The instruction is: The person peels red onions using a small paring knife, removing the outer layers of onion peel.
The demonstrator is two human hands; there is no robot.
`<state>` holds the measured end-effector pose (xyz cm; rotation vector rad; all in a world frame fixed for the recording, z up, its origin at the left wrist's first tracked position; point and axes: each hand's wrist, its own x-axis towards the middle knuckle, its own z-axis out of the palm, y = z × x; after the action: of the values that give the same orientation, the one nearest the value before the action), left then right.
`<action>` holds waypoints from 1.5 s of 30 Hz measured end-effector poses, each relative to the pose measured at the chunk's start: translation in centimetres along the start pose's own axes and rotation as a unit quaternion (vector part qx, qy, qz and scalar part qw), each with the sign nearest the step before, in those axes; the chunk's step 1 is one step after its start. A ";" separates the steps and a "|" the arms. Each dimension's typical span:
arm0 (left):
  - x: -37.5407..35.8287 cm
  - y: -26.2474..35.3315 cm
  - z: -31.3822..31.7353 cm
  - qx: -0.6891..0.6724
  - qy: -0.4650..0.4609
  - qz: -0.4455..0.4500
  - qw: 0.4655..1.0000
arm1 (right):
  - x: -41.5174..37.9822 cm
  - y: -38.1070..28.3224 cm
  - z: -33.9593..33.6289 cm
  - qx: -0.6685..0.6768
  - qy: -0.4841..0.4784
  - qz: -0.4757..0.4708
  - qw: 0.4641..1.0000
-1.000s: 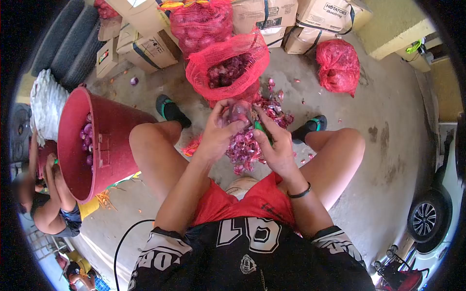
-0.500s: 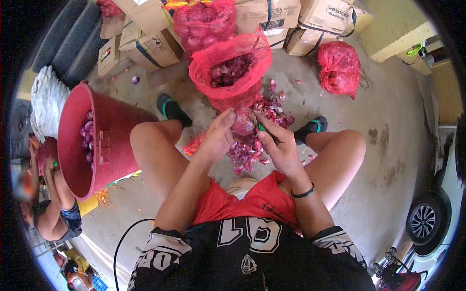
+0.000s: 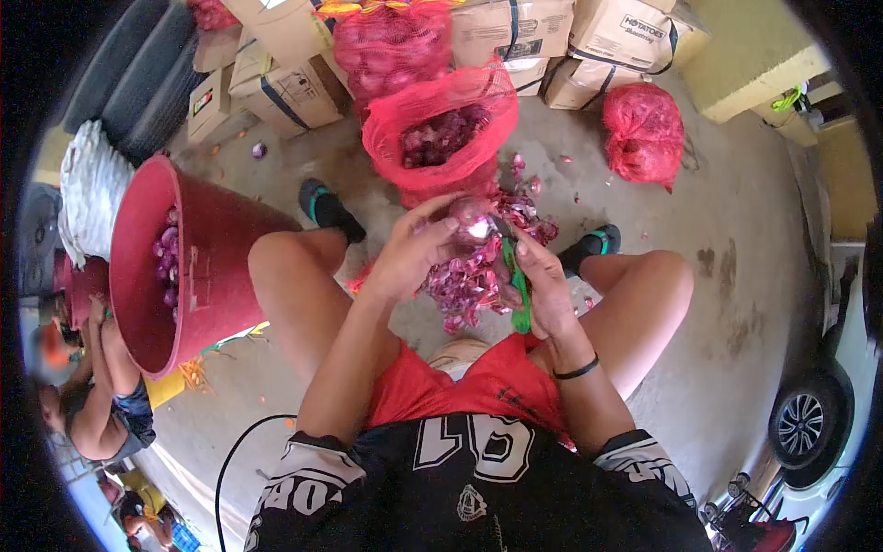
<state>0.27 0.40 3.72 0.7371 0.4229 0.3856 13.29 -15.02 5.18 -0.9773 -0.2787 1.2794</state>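
My left hand [image 3: 416, 247] is wrapped round a red onion [image 3: 472, 219], whose top shows a shiny pale patch. Beside it, my right hand [image 3: 544, 285] holds a green-handled knife [image 3: 519, 293], its handle lying along the fingers and its dark end near the onion. Below both hands, a heap of purple onion skins [image 3: 458, 287] covers the floor. Just beyond them stands an open red mesh sack [image 3: 386, 158] with dark red onions or skins inside.
A tall red bin [image 3: 221, 248] with onions lies tilted at left, near another person [image 3: 97, 405]. Behind are a full onion sack [image 3: 391, 46] and cardboard boxes [image 3: 285, 87]. A tied red bag [image 3: 642, 133] sits back right; a car wheel [image 3: 802, 421] is at right.
The onion has risen slightly and turned in my left hand. My right hand has rotated and opened out somewhat, so more of the green handle shows.
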 end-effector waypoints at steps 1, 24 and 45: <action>0.0 0.0 0.1 0.027 0.007 0.009 1.000 | -0.1 0.2 0.1 -0.010 -0.007 0.003 1.000; 0.2 -2.0 0.8 -0.032 0.081 0.105 0.991 | 1.0 1.3 1.1 -0.495 0.044 -0.301 0.814; 0.6 -2.0 1.5 -0.041 0.075 0.141 0.986 | 1.5 0.6 1.0 -0.527 0.015 -0.305 0.793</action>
<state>1.88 -1.51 3.19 0.6905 0.4432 0.7245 12.71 -13.25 4.78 -1.6458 -1.2685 0.4166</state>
